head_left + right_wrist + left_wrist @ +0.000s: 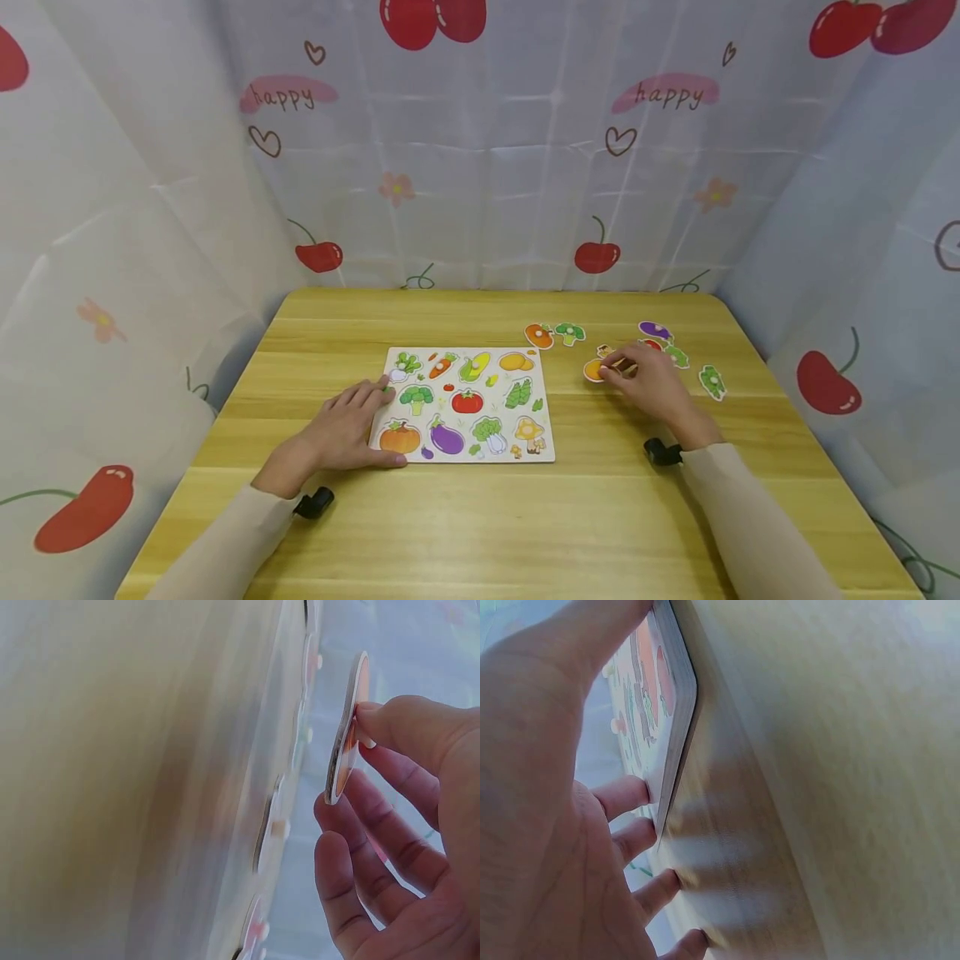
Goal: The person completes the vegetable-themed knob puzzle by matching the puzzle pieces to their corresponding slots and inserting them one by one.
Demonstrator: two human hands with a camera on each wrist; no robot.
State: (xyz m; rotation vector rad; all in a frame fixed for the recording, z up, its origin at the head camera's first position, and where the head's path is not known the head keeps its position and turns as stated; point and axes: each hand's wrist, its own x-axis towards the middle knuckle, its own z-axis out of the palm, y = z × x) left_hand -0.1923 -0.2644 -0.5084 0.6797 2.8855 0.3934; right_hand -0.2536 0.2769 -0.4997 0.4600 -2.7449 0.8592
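The left grip is spread loosely at the nine o'clock edge of the picture board, touching it, with nothing clasped. The picture board is laid on the tabletop, long axis from nine to three o'clock. Past its two o'clock corner, a pumpkin piece and a broccoli piece are seen. An orange piece is pinched between thumb and finger of the right grip, the other fingers loose, and is held clear of the tabletop. From that piece, the picture board is found between eight and nine o'clock, its three o'clock edge being the nearest. A leafy piece is seen at three o'clock from the right grip.
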